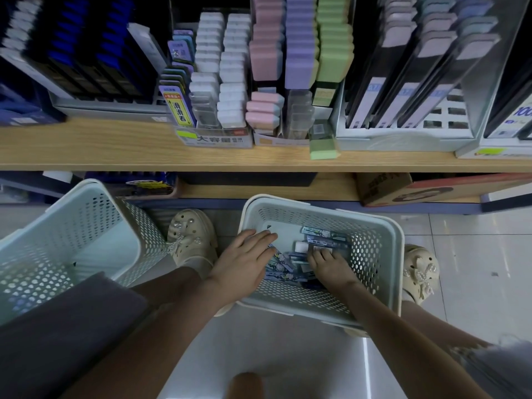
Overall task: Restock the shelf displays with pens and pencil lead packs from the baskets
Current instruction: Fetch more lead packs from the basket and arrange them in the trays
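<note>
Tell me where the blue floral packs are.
Head view, lower centre-right: the blue floral packs lie in the bottom of the right basket, with the left hand and the right hand on them.

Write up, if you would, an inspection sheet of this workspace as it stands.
Surface: pale tiled floor; wooden shelf above it.
Job's things: blue packs in the cream-rimmed basket; pale green basket to its left; shelf displays stocked.
Clutter: green pack lying loose at the shelf edge.
Hands: left hand flat on the packs; right hand with fingers bent onto them, grip unclear.
Cables: nothing seen.
Surroundings: cardboard box on the lower shelf; beige clogs.
</note>
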Available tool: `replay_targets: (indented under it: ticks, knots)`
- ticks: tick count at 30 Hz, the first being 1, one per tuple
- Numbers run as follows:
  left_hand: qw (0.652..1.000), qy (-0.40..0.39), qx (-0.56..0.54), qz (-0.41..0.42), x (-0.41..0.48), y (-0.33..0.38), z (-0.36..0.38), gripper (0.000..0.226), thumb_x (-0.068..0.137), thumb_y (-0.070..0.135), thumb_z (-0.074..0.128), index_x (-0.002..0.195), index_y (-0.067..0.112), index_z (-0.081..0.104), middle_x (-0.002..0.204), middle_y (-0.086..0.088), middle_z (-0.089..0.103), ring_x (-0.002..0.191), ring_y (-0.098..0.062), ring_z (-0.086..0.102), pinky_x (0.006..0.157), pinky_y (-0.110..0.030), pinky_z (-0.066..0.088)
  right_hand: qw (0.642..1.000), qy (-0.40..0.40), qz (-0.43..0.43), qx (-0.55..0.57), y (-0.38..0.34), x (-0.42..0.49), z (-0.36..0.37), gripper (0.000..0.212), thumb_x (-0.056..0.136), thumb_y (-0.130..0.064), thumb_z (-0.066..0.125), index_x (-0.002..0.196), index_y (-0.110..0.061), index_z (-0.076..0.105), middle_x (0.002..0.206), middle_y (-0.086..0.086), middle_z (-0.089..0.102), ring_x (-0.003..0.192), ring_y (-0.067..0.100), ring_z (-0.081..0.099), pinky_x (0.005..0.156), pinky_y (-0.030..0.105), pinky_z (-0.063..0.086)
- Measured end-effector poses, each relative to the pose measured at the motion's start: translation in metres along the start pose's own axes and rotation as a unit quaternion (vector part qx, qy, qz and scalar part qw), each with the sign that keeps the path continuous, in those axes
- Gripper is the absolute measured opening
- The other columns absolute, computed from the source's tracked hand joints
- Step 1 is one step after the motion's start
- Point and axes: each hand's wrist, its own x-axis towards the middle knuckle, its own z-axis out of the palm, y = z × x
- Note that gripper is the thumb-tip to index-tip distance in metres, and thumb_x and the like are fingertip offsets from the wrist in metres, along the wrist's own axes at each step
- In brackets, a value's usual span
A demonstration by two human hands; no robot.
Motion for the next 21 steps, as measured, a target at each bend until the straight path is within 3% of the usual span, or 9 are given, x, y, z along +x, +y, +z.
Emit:
replay_targets:
  ticks: [2, 4, 6, 8, 10, 13, 14, 17, 21]
  knots:
    - [1.0, 0.003, -0.001, 0.0, 0.0, 0.0, 0.001, 0.042, 0.069, 0.025, 0.071, 0.109, 0.013, 0.067, 0.129, -0.01, 0.059, 0.121, -0.024, 0.05, 0.107, -0.04, 0.029, 1.0, 0.012, 0.014, -0.003, -0.001, -0.002, -0.004, 0.056, 0.081, -0.01, 0.062, 0.132, 0.002, 0.046, 0.118, 0.018, 0.059, 0.103, 0.032, 0.059, 0.084, 0.039, 0.049]
    - [1.0, 0.005, 0.0, 0.0, 0.0, 0.0, 0.003, 0.043, 0.07, 0.024, 0.07, 0.11, 0.011, 0.067, 0.129, -0.011, 0.059, 0.121, -0.025, 0.05, 0.107, -0.041, 0.029, 0.998, 0.048, 0.034, 0.007, 0.0, -0.003, -0.006, 0.056, 0.084, -0.006, 0.058, 0.134, 0.007, 0.039, 0.121, 0.022, 0.054, 0.107, 0.034, 0.056, 0.091, 0.042, 0.045]
    - [1.0, -0.003, 0.007, -0.007, 0.0, 0.0, 0.004, 0.044, 0.071, 0.024, 0.068, 0.111, 0.009, 0.065, 0.129, -0.012, 0.059, 0.121, -0.026, 0.052, 0.107, -0.04, 0.029, 0.996, 0.065, 0.058, 0.015, 0.001, -0.009, -0.019, 0.061, 0.058, -0.008, 0.081, 0.114, 0.006, 0.06, 0.096, 0.021, 0.065, 0.084, 0.032, 0.064, 0.076, 0.04, 0.054]
    - [1.0, -0.013, 0.007, -0.026, 0.0, 0.003, 0.003, 0.042, 0.077, 0.025, 0.06, 0.115, 0.006, 0.064, 0.129, -0.013, 0.059, 0.12, -0.027, 0.054, 0.109, -0.039, 0.028, 0.986, 0.11, 0.089, 0.088, 0.001, -0.018, -0.031, 0.069, 0.036, -0.006, 0.089, 0.102, 0.003, 0.068, 0.083, 0.016, 0.067, 0.072, 0.03, 0.066, 0.066, 0.037, 0.056]
    - [0.996, -0.029, -0.036, -0.074, 0.002, 0.008, 0.001, 0.045, 0.085, 0.029, 0.046, 0.118, 0.004, 0.062, 0.129, -0.013, 0.059, 0.12, -0.027, 0.054, 0.108, -0.039, 0.031, 0.963, 0.145, 0.109, 0.197, 0.0, -0.03, -0.048, 0.062, 0.052, -0.01, 0.087, 0.109, 0.0, 0.064, 0.089, 0.015, 0.067, 0.077, 0.03, 0.066, 0.068, 0.035, 0.054]
    - [0.961, -0.041, -0.202, -0.184, 0.009, 0.025, -0.02, 0.052, 0.091, 0.038, 0.049, 0.132, 0.005, 0.05, 0.139, -0.011, 0.048, 0.127, -0.026, 0.044, 0.108, -0.038, 0.037, 0.842, 0.225, 0.159, 0.464, -0.004, -0.045, -0.082, 0.034, 0.09, -0.016, 0.06, 0.122, -0.008, 0.054, 0.105, 0.012, 0.063, 0.087, 0.028, 0.062, 0.074, 0.037, 0.051]
    - [0.924, -0.055, -0.294, -0.238, 0.014, 0.034, -0.034, 0.057, 0.092, 0.037, 0.055, 0.139, 0.006, 0.042, 0.144, -0.009, 0.042, 0.132, -0.025, 0.039, 0.11, -0.034, 0.032, 0.793, 0.234, 0.167, 0.536, -0.005, -0.052, -0.097, 0.031, 0.093, -0.018, 0.056, 0.123, -0.011, 0.053, 0.108, 0.009, 0.064, 0.09, 0.025, 0.063, 0.077, 0.037, 0.052]
    - [0.75, -0.11, -0.564, -0.327, 0.027, 0.058, -0.072, 0.058, 0.095, 0.025, 0.056, 0.145, 0.01, 0.03, 0.147, -0.009, 0.04, 0.135, -0.021, 0.039, 0.11, -0.031, 0.032, 0.645, 0.254, 0.156, 0.704, -0.014, -0.075, -0.143, 0.019, 0.096, -0.016, 0.053, 0.114, -0.017, 0.059, 0.104, 0.002, 0.069, 0.095, 0.016, 0.066, 0.084, 0.032, 0.052]
    - [0.707, -0.087, -0.63, -0.311, 0.023, 0.069, -0.113, 0.034, 0.098, 0.022, 0.051, 0.131, 0.023, 0.045, 0.12, -0.01, 0.062, 0.113, -0.029, 0.06, 0.088, -0.044, 0.049, 0.543, 0.231, 0.087, 0.802, -0.028, -0.108, -0.19, 0.021, 0.098, -0.015, 0.05, 0.113, -0.007, 0.062, 0.106, 0.01, 0.069, 0.095, 0.018, 0.067, 0.075, 0.026, 0.054]
